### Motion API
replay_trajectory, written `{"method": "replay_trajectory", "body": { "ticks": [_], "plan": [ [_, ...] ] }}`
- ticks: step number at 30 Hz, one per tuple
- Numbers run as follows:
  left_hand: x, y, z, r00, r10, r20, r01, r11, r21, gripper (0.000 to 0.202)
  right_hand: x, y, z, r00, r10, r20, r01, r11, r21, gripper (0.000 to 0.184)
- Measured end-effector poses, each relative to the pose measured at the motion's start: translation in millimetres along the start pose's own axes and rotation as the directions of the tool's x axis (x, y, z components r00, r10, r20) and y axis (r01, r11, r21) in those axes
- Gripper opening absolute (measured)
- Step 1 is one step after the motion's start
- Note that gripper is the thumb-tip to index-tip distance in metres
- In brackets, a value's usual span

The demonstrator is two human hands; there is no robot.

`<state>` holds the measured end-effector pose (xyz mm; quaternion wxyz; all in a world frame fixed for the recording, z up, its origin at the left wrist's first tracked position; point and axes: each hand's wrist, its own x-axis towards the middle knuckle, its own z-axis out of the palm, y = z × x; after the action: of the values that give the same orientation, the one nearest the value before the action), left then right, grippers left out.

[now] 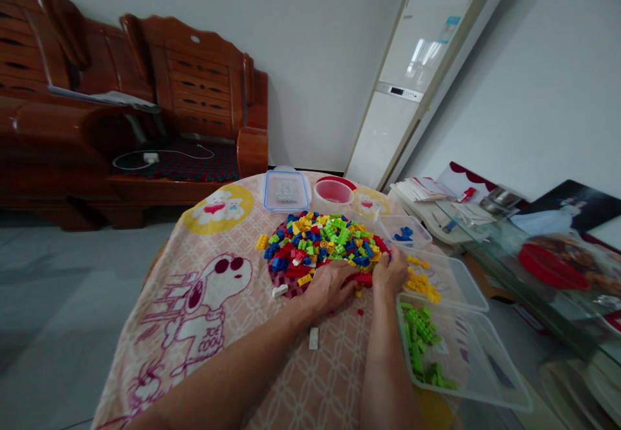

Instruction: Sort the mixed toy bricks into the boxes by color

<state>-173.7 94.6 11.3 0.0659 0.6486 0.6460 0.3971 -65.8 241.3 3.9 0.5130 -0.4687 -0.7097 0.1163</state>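
Observation:
A heap of mixed toy building bricks (320,239) in red, blue, yellow and green lies on a dark red round base (279,278). My left hand (331,282) rests on the heap's near edge, fingers reaching over the bricks and slightly apart. At the heap's right edge my right hand (389,273) is curled, its fingertips partly hidden; what they hold, if anything, cannot be made out. Red bricks (363,279) lie between the two hands. Close to my left forearm are a white brick (280,290) and a pale grey-white piece (314,338).
Right of the heap, clear containers hold green bricks (420,336), yellow bricks (422,284) and blue bricks (403,234). Behind it stand a blue-rimmed clear box (286,207) and a pink tub (334,192). A patterned cloth (194,365) covers the table; a glass shelf (490,242) borders the right.

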Motion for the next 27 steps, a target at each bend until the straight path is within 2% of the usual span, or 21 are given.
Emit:
{"method": "replay_trajectory", "body": {
  "ticks": [4, 8, 10, 12, 15, 17, 20, 22, 27],
  "plan": [
    [-1, -1, 0.2, 0.998, -0.028, -0.064, 0.024, 0.998, -0.063, 0.026, -2, 0, -3, 0.997, -0.015, -0.077, 0.017, 0.999, 0.031, 0.042],
    [6, 0, -14.5, 0.975, -0.13, -0.181, 0.104, 0.984, -0.147, 0.026, -2, 3, -5, 0.988, -0.007, -0.153, 0.014, 0.999, 0.048, 0.041],
    [17, -3, -28.3, 0.942, -0.217, -0.254, 0.17, 0.966, -0.196, 0.025, -2, 5, -5, 0.986, -0.012, -0.165, 0.021, 0.998, 0.052, 0.041],
    [34, -12, -43.7, 0.89, -0.318, -0.326, 0.242, 0.937, -0.253, 0.024, -2, 7, -3, 0.984, -0.018, -0.177, 0.028, 0.998, 0.054, 0.04],
    [70, -33, -66.5, 0.817, -0.43, -0.386, 0.314, 0.891, -0.327, 0.026, -2, 9, 0, 0.981, -0.023, -0.19, 0.034, 0.998, 0.052, 0.038],
    [94, -46, -80.4, 0.792, -0.459, -0.403, 0.342, 0.88, -0.33, 0.032, -3, 10, 0, 0.982, -0.03, -0.188, 0.04, 0.998, 0.051, 0.038],
    [118, -54, -95.6, 0.805, -0.451, -0.385, 0.378, 0.891, -0.252, 0.039, -2, 9, -1, 0.981, -0.03, -0.191, 0.042, 0.997, 0.059, 0.038],
    [118, -53, -98.4, 0.822, -0.417, -0.389, 0.36, 0.908, -0.213, 0.042, -1, 8, -2, 0.98, -0.013, -0.199, 0.027, 0.997, 0.067, 0.038],
    [76, -42, -80.7, 0.88, -0.321, -0.351, 0.272, 0.945, -0.182, 0.03, 1, 5, -5, 0.978, 0.042, -0.203, -0.026, 0.996, 0.08, 0.038]
  ]
}}
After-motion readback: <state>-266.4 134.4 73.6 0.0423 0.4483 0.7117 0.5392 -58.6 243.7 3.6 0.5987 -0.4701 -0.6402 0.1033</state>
